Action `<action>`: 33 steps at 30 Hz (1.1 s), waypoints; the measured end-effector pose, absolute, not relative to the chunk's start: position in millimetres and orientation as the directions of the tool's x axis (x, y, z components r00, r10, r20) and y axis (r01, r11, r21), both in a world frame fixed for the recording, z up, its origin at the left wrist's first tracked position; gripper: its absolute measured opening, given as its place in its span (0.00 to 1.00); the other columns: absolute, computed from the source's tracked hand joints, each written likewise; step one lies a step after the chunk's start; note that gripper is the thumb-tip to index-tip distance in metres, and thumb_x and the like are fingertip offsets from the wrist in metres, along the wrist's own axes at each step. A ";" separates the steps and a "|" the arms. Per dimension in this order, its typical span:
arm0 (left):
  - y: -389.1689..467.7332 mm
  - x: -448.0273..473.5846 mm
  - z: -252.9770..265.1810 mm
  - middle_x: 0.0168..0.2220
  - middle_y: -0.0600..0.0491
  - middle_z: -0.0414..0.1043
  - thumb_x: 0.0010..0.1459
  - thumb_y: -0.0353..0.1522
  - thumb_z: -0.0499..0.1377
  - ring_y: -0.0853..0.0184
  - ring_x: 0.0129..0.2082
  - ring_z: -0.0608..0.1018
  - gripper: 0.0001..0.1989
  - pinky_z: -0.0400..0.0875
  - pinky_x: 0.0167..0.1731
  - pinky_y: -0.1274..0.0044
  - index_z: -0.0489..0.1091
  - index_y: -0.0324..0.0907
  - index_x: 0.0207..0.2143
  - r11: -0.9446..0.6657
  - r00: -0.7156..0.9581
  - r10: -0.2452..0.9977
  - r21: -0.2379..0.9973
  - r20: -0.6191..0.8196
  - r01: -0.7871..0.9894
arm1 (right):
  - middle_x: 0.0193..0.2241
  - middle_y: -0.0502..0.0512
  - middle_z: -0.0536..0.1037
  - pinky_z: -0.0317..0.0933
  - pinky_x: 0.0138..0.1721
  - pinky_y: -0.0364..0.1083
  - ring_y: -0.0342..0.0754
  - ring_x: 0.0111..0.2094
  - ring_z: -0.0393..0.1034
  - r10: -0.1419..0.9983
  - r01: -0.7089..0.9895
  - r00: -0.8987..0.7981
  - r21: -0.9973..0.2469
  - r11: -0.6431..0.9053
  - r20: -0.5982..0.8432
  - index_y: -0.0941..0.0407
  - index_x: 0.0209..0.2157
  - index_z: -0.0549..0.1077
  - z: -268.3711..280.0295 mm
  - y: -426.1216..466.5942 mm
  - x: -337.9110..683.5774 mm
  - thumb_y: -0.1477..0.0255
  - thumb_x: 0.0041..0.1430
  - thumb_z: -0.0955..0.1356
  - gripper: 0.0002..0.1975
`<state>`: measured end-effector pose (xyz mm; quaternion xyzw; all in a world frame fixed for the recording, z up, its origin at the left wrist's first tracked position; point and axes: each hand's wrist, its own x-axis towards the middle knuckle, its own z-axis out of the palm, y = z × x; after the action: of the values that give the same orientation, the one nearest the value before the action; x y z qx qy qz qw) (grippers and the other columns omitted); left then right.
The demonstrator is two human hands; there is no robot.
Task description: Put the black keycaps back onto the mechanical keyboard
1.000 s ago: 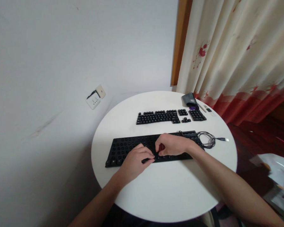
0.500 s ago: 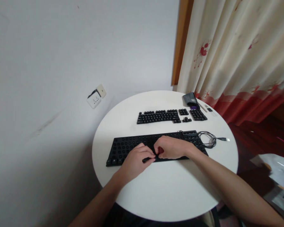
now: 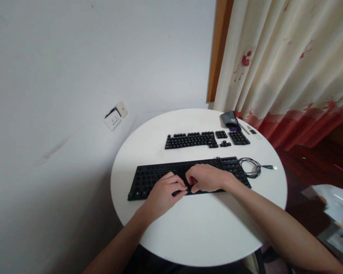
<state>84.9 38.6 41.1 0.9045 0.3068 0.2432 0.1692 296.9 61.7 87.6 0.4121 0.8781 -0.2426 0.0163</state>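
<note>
A black keyboard (image 3: 148,177) lies across the near half of the white round table, most of its key positions bare of caps. A few caps sit along its lower left edge. My left hand (image 3: 166,192) is over the front edge, thumb and fingers closed round a short visible stretch of a black key (image 3: 176,193) that looks like the space bar; the hand covers the rest. Close beside it my right hand (image 3: 207,177) is curled with fingertips pinched down at the bottom row. Whatever those fingertips hold is hidden.
Behind the keyboard, loose black keycaps (image 3: 190,140) are laid out in keyboard order, with number-pad caps (image 3: 239,138) to the right. A dark grey pouch (image 3: 229,119) stands at the back. The coiled USB cable (image 3: 253,167) lies right. A wall socket (image 3: 112,120) is at left.
Both hands stay at the same place on the keyboard, with hardly any finger movement. The whole view has shifted very slightly.
</note>
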 end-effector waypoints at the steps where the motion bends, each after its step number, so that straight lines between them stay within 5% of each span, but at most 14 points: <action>1: 38.6 84.8 40.8 0.37 0.53 0.77 0.59 0.29 0.63 0.65 0.38 0.72 0.04 0.68 0.40 0.72 0.79 0.44 0.34 -0.764 0.697 0.629 0.437 0.344 0.474 | 0.31 0.51 0.79 0.52 0.28 0.42 0.47 0.33 0.71 0.718 0.738 -0.653 -0.413 0.533 -0.241 0.55 0.33 0.76 88.1 62.1 297.1 0.67 0.50 0.75 0.10; 26: 32.3 83.2 44.2 0.35 0.54 0.73 0.61 0.30 0.59 0.65 0.38 0.71 0.07 0.63 0.37 0.71 0.77 0.45 0.32 -0.803 0.729 0.595 0.202 0.339 0.561 | 0.29 0.48 0.78 0.53 0.27 0.41 0.44 0.30 0.70 0.719 0.747 -0.630 -0.483 0.457 -0.294 0.55 0.33 0.76 82.8 67.8 299.0 0.66 0.48 0.75 0.10; 33: 33.6 81.9 39.7 0.36 0.54 0.73 0.63 0.31 0.58 0.66 0.38 0.72 0.07 0.63 0.39 0.71 0.77 0.46 0.34 -0.790 0.710 0.613 0.278 0.347 0.546 | 0.30 0.49 0.78 0.53 0.27 0.41 0.44 0.30 0.69 0.715 0.744 -0.634 -0.485 0.459 -0.295 0.55 0.34 0.76 78.5 69.3 300.1 0.65 0.49 0.75 0.11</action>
<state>81.9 33.6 39.7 0.9213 0.3147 0.2148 0.0777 300.1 69.3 78.5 0.4273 0.8538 -0.2963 0.0243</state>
